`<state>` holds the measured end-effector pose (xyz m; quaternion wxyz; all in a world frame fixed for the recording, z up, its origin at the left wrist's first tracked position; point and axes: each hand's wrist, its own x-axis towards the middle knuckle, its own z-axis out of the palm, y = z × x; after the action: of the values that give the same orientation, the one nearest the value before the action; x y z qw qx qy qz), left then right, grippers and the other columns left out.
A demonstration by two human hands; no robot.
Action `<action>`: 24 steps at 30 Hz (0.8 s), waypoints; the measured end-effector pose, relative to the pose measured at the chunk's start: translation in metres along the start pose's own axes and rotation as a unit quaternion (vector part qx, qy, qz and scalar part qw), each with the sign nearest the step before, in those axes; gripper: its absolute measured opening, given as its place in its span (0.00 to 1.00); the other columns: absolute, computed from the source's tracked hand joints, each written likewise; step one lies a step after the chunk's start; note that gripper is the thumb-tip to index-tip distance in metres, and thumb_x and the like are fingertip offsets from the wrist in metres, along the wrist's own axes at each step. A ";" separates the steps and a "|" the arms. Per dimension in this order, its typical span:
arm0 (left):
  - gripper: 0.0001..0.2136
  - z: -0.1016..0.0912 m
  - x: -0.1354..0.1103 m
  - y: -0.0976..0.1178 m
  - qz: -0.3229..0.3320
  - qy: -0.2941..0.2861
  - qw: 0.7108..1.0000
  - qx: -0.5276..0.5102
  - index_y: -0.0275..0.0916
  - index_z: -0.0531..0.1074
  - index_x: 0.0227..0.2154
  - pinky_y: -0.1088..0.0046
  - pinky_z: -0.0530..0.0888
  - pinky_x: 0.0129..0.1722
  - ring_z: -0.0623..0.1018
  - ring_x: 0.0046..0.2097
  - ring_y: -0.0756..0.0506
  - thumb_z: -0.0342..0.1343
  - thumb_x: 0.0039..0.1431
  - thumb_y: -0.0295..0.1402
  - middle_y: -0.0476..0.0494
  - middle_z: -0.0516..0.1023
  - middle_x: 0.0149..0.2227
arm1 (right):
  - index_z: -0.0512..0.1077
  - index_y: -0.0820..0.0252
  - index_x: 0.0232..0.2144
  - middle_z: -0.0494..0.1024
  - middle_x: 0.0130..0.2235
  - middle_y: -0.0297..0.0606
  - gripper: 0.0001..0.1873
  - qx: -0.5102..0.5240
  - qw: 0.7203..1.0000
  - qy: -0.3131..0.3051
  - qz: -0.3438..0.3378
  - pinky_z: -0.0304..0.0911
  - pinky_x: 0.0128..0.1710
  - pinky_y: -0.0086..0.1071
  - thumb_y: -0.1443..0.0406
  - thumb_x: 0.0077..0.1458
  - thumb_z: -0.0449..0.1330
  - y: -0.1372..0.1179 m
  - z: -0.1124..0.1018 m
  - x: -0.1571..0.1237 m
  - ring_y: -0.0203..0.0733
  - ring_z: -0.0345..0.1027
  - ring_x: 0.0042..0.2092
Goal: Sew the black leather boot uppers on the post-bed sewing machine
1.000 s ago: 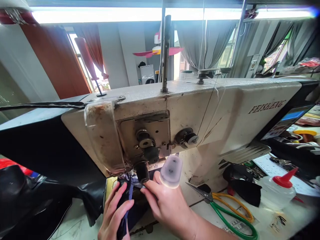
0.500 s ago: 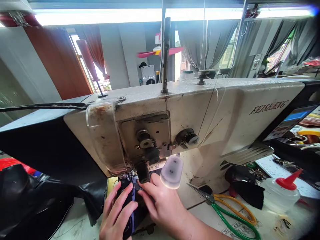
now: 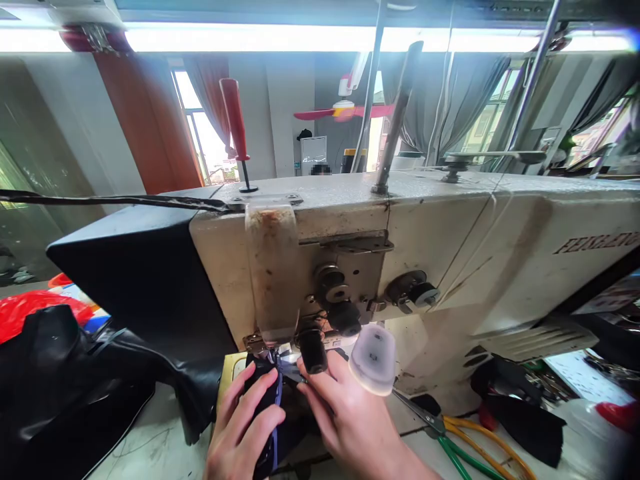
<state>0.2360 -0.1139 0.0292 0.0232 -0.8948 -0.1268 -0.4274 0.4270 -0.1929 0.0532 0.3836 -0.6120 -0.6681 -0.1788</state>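
My left hand [image 3: 245, 423] rests with spread fingers on a dark strip of material [image 3: 267, 440] that has a purple-blue edge. The strip runs up under the needle area [image 3: 273, 353] of a sewing machine [image 3: 450, 233]. Close on the right, my right hand [image 3: 345, 410] is closed, thumb and forefinger together beside the strip. A thin greyish piece shows between its fingertips and the needle; what it is, I cannot make out. A black cylindrical part [image 3: 313, 350] and a lit lamp [image 3: 374, 360] partly cover that hand.
Scissors [image 3: 450, 433] with yellow and green handles lie right of my right hand. Further right are black scraps [image 3: 530, 427] and a bottle with a red cap [image 3: 620, 417]. Black sheet material [image 3: 115, 393] drapes at the left. A red-handled screwdriver [image 3: 234, 120] stands on the machine top.
The view has swung left, so the machine and hands appear further right. Both hands stay in nearly the same place at the needle, my right hand slightly further from the strip.
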 end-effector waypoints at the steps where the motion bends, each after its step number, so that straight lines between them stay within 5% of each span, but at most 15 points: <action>1: 0.14 0.001 0.001 0.002 -0.017 0.004 1.000 -0.006 0.38 0.71 0.43 0.49 0.74 0.55 0.63 0.65 0.31 0.46 0.60 0.19 0.34 0.71 0.59 | 0.75 0.61 0.47 0.81 0.34 0.44 0.14 0.000 1.000 0.005 -0.009 0.74 0.28 0.36 0.67 0.63 0.54 0.001 0.001 0.000 0.47 0.77 0.32; 12: 0.13 0.001 0.006 0.008 -0.055 0.012 0.998 -0.006 0.42 0.73 0.40 0.55 0.74 0.55 0.66 0.64 0.35 0.45 0.63 0.22 0.40 0.74 0.58 | 0.74 0.64 0.47 0.79 0.37 0.53 0.13 0.000 0.998 0.039 -0.058 0.76 0.27 0.41 0.70 0.61 0.54 0.004 0.002 0.004 0.52 0.77 0.35; 19: 0.14 0.004 0.011 0.017 -0.110 0.037 0.993 -0.019 0.42 0.74 0.35 0.59 0.73 0.56 0.67 0.63 0.38 0.44 0.63 0.22 0.44 0.76 0.56 | 0.69 0.57 0.53 0.80 0.44 0.51 0.17 -0.009 0.998 -0.017 -0.065 0.77 0.39 0.43 0.70 0.61 0.56 0.011 0.002 0.000 0.50 0.77 0.42; 24: 0.14 0.005 0.011 0.014 -0.108 0.037 0.993 -0.026 0.42 0.74 0.37 0.60 0.73 0.57 0.67 0.64 0.40 0.43 0.64 0.22 0.42 0.76 0.56 | 0.70 0.56 0.50 0.80 0.38 0.46 0.15 -0.042 0.997 -0.008 -0.058 0.75 0.28 0.37 0.68 0.61 0.57 0.010 0.005 0.000 0.47 0.77 0.34</action>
<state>0.2499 -0.1239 0.0360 -0.0419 -0.8596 -0.2108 -0.4636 0.4350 -0.1880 0.0476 0.3412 -0.5893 -0.6975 -0.2231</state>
